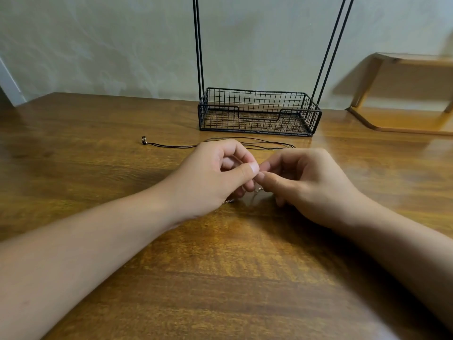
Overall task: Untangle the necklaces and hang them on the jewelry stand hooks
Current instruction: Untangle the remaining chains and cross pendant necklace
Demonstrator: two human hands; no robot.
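Observation:
My left hand [215, 175] and my right hand [301, 182] meet fingertip to fingertip over the middle of the wooden table [220, 278]. Both pinch a thin silver chain necklace [257, 190]; short bits of it hang below the fingers and a piece lies under my left palm. Behind the hands a black cord necklace [171, 145] stretches along the table, its small pendant at the left end. The black wire jewelry stand [259, 111] stands at the back with a basket base and tall uprights; its hooks are out of the frame.
A wooden shelf unit [402, 114] sits at the back right against the pale wall. The table's left edge runs past a grey strip at the far left.

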